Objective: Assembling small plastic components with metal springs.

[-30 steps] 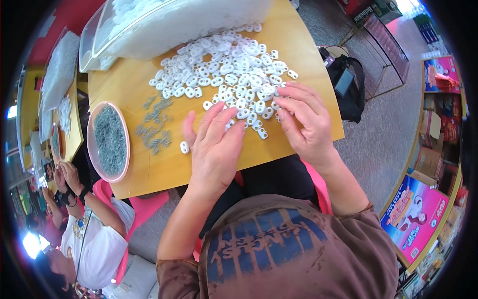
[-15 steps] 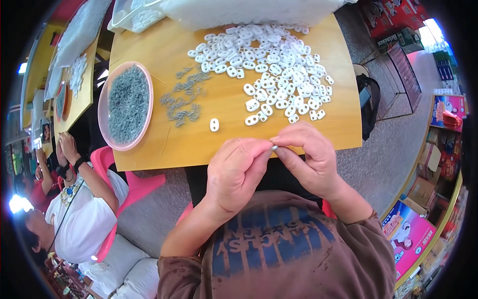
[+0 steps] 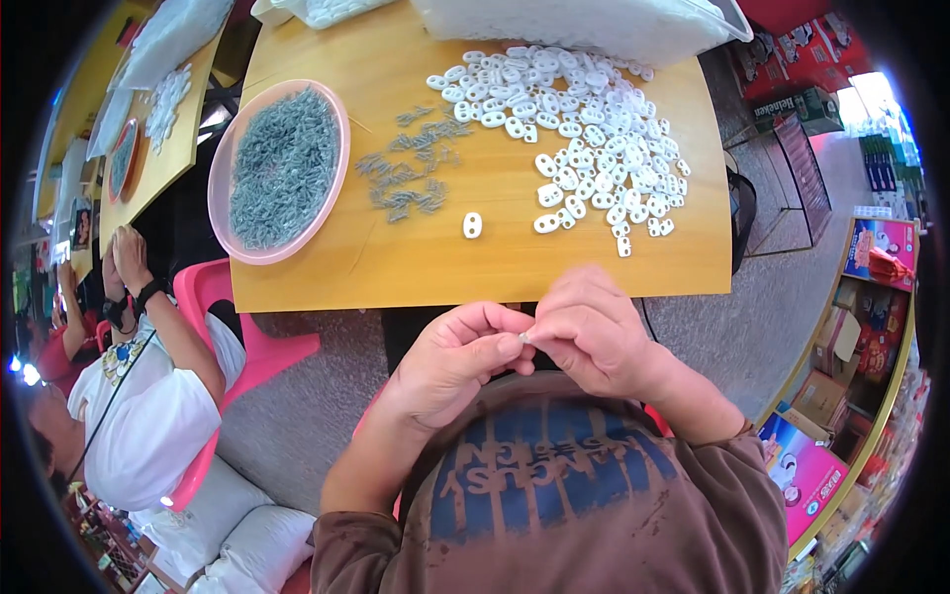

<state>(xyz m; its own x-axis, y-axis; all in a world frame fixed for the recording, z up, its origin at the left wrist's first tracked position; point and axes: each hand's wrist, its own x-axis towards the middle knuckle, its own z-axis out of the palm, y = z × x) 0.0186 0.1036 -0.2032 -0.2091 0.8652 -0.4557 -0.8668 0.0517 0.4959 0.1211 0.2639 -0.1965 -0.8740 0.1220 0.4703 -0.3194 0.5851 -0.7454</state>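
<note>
My left hand (image 3: pixel 450 361) and my right hand (image 3: pixel 599 332) meet just off the table's near edge, in front of my shirt. A small pale piece (image 3: pixel 523 338) shows between their fingertips, pinched from both sides; the fingers hide most of it. A single white oval piece with two holes (image 3: pixel 472 226) lies on the table beyond my left hand. Farther off to the right spreads a heap of similar white two-holed pieces (image 3: pixel 604 139). Small grey plastic pins (image 3: pixel 416 158) are scattered left of the heap.
A pink oval basin (image 3: pixel 343 158) full of grey pins stands at the left of the wooden table (image 3: pixel 396 282). A large clear bag (image 3: pixel 574 25) lies along the far edge. At the left, a person in a white shirt (image 3: pixel 148 416) sits on a pink chair (image 3: pixel 262 351).
Both hands have drawn back from the table edge toward my body, still pinching together. My left hand has turned, its thumb now on top. The view has shifted slightly.
</note>
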